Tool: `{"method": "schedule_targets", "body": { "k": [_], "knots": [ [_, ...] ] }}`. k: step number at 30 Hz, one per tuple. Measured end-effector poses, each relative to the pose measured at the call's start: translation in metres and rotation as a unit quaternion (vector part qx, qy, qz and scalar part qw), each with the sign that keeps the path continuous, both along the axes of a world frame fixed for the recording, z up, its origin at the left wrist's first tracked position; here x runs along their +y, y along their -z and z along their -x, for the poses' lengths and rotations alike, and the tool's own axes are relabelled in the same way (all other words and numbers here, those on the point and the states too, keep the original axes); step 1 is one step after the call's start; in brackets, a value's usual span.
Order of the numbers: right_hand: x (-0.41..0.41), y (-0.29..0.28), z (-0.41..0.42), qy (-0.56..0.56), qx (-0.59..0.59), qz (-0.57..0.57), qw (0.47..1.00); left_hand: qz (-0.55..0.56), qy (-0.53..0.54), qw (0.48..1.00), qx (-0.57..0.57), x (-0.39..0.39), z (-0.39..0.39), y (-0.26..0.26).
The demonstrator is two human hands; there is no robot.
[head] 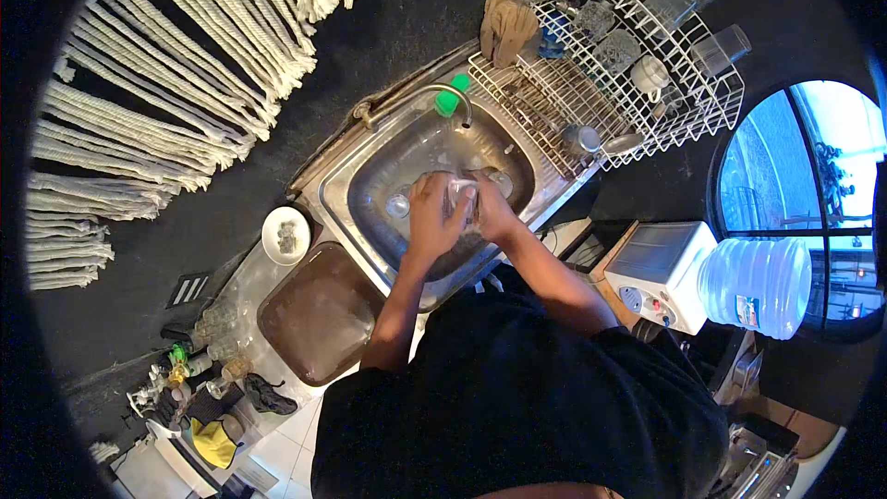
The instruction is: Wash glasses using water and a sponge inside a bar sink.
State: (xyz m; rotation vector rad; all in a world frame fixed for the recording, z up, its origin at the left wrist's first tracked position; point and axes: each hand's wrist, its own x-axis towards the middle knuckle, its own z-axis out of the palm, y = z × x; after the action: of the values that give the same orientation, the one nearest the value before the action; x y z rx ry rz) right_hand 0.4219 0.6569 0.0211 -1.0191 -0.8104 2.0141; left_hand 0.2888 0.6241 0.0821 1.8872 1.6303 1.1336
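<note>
Over the stainless steel sink (pixel 374 173), my left hand (pixel 434 211) and my right hand (pixel 493 208) are together around a clear glass (pixel 460 188). The fingers hide much of the glass, so its full shape cannot be told. Left of my left hand, a small clear glass item (pixel 398 206) lies on the sink floor. Another clear round item (pixel 500 184) shows just beyond my right hand, partly covered by it. The curved metal faucet (pixel 454 89) arches over the basin beyond both hands.
A green object (pixel 452 97) sits behind the faucet. To the right stands a white wire dish rack (pixel 554 111) with glasses and a cup (pixel 650 75). A brown tray (pixel 315 315) and a white bowl (pixel 285 235) lie left. A water dispenser (pixel 658 270) stands at right.
</note>
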Motion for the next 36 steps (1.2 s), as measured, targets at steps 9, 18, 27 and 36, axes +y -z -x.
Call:
{"method": "schedule_targets", "body": {
  "k": [9,18,27,36],
  "knots": [
    [-0.027,0.008,0.035,0.257,-0.08,-0.107,0.957,0.066,-0.227,0.913,-0.332,0.005,-0.031,0.019],
    [-0.041,-0.022,0.021,0.206,-0.328,-0.477,0.789,0.109,-0.148,0.905,-0.383,0.005,-0.022,0.04],
    [-0.017,-0.026,0.005,0.101,0.086,0.153,0.979,0.198,0.16,0.89,-0.378,0.007,0.017,0.01],
    [-0.048,-0.051,0.014,0.185,-0.335,-0.426,0.82,0.261,-0.01,0.832,-0.49,-0.021,-0.009,0.073]
  ]
}}
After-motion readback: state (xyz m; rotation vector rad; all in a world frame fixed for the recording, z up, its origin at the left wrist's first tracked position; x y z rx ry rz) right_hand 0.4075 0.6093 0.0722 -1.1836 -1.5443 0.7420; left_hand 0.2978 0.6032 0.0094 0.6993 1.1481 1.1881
